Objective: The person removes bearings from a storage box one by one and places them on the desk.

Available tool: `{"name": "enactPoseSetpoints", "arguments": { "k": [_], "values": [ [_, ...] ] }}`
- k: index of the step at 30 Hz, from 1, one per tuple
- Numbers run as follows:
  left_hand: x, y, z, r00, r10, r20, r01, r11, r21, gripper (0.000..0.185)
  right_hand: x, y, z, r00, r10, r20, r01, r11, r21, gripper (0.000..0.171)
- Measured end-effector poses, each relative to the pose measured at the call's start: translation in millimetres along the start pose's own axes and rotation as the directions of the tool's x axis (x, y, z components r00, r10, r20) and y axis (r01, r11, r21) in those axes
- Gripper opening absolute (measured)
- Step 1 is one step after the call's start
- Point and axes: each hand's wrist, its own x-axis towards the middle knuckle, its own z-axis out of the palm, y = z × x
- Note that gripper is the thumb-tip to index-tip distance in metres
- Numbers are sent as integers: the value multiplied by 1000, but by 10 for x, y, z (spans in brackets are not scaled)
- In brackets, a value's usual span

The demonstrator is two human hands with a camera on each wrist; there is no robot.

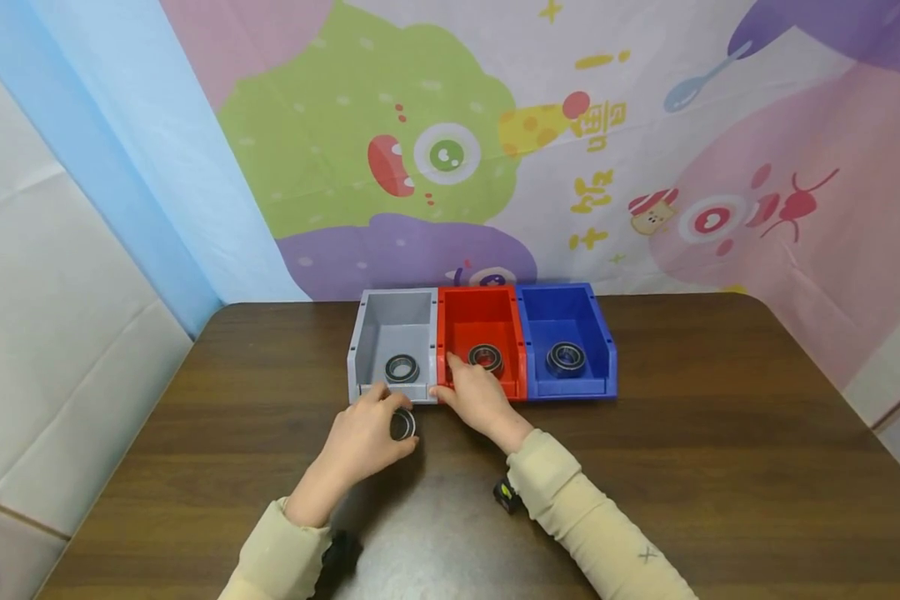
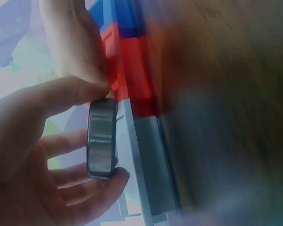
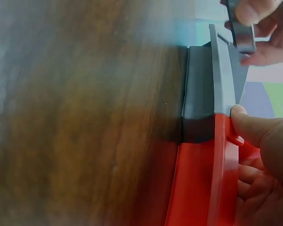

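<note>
My left hand [image 1: 363, 437] pinches a ball bearing [image 1: 402, 424] between thumb and fingers, just in front of the grey bin [image 1: 355, 367]. Edge-on, the held bearing [image 2: 101, 139] shows its smooth metal rim in the left wrist view. My right hand [image 1: 483, 400] grips the red bin [image 1: 521, 367] at its front corner beside the grey bin. Its thumb lies on the front edge where the two bins meet; the other fingers reach inside, partly hidden. One bearing [image 1: 402, 369] lies in the grey bin, another bearing [image 1: 486, 358] in the red one.
A blue bin [image 1: 607, 367] holding a bearing [image 1: 567, 358] adjoins the red bin on the right. All three bins stand in a row at the back of the wooden table [image 1: 720, 467], before a printed cloth [image 1: 420, 100]. A small black device [image 1: 506, 496] sits by the right sleeve.
</note>
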Motion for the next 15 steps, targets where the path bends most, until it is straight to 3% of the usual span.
{"name": "enactPoseSetpoints", "arguments": {
  "k": [6,15],
  "values": [
    [-62,-73,-16,997,20,74,-22,1000,13,36,-8,-5,-9,1000,6,8,-6,1000,9,66],
    [-112,-155,-10,985,-15,170,16,1000,-2,41,-7,-11,5,1000,6,-7,-6,1000,5,65]
  ]
}}
